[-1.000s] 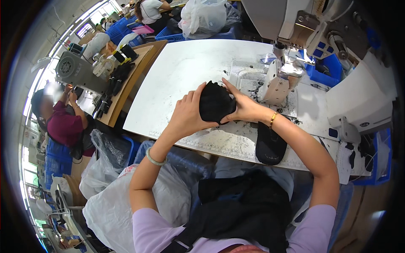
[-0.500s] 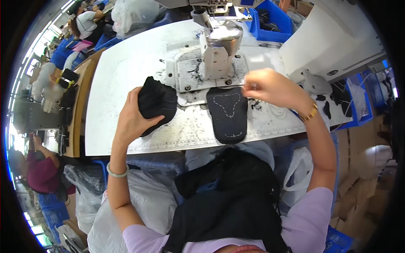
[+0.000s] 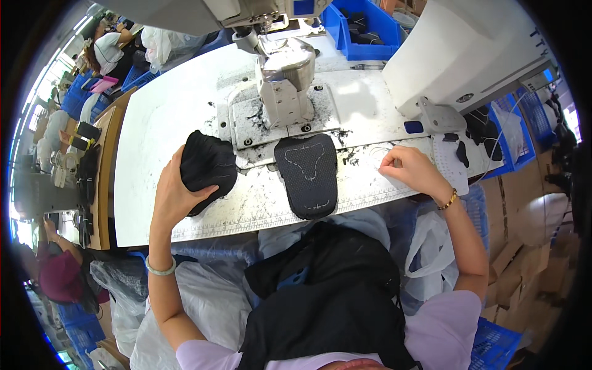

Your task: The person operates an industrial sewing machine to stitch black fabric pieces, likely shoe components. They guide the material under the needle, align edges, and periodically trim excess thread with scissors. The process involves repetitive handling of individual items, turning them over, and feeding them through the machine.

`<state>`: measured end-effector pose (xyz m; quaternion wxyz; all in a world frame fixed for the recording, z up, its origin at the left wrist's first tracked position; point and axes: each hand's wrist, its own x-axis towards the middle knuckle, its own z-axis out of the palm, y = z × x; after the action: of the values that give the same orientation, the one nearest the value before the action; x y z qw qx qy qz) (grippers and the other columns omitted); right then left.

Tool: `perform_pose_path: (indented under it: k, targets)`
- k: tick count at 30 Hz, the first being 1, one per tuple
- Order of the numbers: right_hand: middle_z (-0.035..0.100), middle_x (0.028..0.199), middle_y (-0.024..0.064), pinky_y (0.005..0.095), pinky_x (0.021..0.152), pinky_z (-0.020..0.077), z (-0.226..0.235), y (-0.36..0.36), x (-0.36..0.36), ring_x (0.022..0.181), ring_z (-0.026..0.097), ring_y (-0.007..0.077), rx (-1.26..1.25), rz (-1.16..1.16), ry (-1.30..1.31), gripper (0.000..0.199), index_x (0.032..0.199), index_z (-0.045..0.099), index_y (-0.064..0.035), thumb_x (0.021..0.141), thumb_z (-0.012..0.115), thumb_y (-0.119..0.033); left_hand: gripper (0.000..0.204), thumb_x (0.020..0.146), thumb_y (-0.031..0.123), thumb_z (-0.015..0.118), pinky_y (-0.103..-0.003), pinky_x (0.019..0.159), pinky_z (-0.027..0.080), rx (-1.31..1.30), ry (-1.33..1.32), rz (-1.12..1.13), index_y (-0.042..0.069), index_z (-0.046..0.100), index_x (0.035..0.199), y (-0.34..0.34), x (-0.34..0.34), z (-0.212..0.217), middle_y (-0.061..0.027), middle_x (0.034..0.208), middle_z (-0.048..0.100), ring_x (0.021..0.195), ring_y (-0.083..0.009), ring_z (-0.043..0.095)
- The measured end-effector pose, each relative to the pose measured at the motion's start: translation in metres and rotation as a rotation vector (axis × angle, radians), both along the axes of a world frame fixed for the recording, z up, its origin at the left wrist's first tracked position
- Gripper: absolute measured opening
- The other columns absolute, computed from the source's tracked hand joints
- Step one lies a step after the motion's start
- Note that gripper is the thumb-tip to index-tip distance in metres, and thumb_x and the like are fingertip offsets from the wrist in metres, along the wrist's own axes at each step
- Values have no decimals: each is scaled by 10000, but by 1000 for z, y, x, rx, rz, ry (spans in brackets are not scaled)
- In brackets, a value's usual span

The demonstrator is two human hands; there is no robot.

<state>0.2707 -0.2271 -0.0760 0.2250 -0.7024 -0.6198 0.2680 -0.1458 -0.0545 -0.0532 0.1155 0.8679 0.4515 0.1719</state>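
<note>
My left hand is wrapped round a black fabric piece, gripping its left and lower edge at the left of the white tabletop. The piece looks folded or stacked; its underside is hidden. To its right, a black padded shoe-tongue-shaped piece lies flat near the table's front edge. Pale stitching forms a T-like outline at its top and a short line near its bottom. Right of that piece and apart from it, my right hand hovers over the table, thumb and fingertips pinched. Whatever is between them is too small to name.
A white sewing machine post rises from a metal plate behind the padded piece, its white body at the right. A blue bin with black pieces stands behind. Thread scraps litter the white tabletop. Other people work at the far left.
My right hand has moved right and toward me, away from the padded piece's upper corner. My left hand keeps its grip on the black fabric. The whole view has shifted slightly.
</note>
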Motion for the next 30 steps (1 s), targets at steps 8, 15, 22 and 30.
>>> perform_pose_path:
  k: [8, 15, 22, 30]
  targets:
    - [606, 778, -12, 177, 628, 405, 1, 7, 27, 692, 515, 37, 12, -252, 491, 90, 815, 626, -6, 836, 620, -94, 920, 598, 177, 832, -395, 983, 424, -130, -59, -13, 2, 338, 1354, 0, 0, 5, -226, 1231, 533, 1147, -354, 531]
    - [648, 955, 124, 229, 635, 498, -9, 15, 12, 767, 631, 131, 300, -218, 1194, 104, 928, 592, -18, 876, 543, -94, 867, 586, 98, 778, -386, 964, 432, -214, -105, -1, -1, 349, 1334, -2, 2, 11, -232, 1201, 543, 1122, -349, 547]
    - [538, 1241, 225, 259, 602, 561, 54, 50, -100, 791, 680, 229, -46, 388, 1013, 237, 1124, 568, 31, 900, 525, -33, 786, 586, 117, 776, -374, 917, 454, -206, -140, 15, 15, 417, 1278, -6, 2, 16, -222, 1123, 584, 1067, -340, 576]
    - [474, 1175, 165, 377, 903, 446, 44, 146, -225, 1110, 487, 314, 847, 818, -410, 681, 1190, 413, 22, 645, 764, -186, 674, 596, 172, 771, -410, 781, 475, -56, -234, -117, 19, 497, 1193, -6, 5, 6, -201, 1002, 614, 926, -376, 587]
